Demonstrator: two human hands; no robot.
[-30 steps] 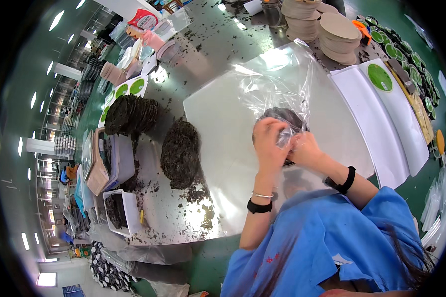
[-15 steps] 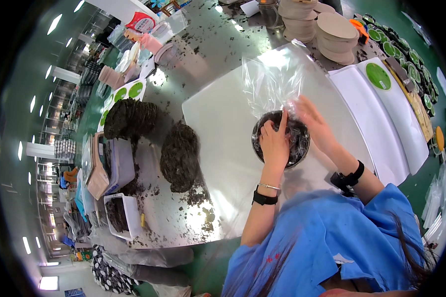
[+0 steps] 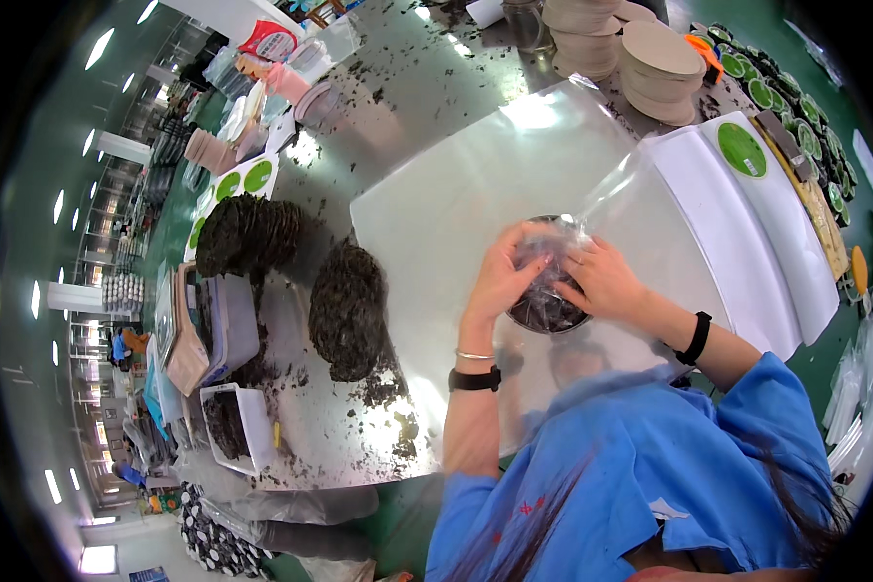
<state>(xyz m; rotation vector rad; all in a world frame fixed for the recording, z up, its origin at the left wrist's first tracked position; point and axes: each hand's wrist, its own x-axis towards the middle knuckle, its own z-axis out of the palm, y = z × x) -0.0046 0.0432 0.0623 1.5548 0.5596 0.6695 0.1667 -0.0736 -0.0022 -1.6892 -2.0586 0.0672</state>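
Observation:
A round, dark-rimmed mould or dish [image 3: 550,326] lies on the whitish sheet in front of me. Clear plastic film [image 3: 619,177] lines it and is bunched over its far side, with a shiny tail trailing up to the right. Dark, flaky matter like dried seaweed shows through the film. My left hand [image 3: 516,270] is at the dish's left edge, its thumb and fingers bent together on the film. My right hand [image 3: 603,279] reaches over the right edge, fingers curled into the same film. Some blur hides the exact grip at the far rim.
To the left are a dark flaky round cake [image 3: 347,312] and a stack of similar cakes [image 3: 249,236], beside a white tub [image 3: 254,425]. Grey-beige discs [image 3: 658,63] are stacked at the back. White paper sheets [image 3: 713,223] with green round labels lie right.
The film that stood up beyond the dish is now drawn down over it. My left hand has moved left and my right hand down onto the film, closer to the dish.

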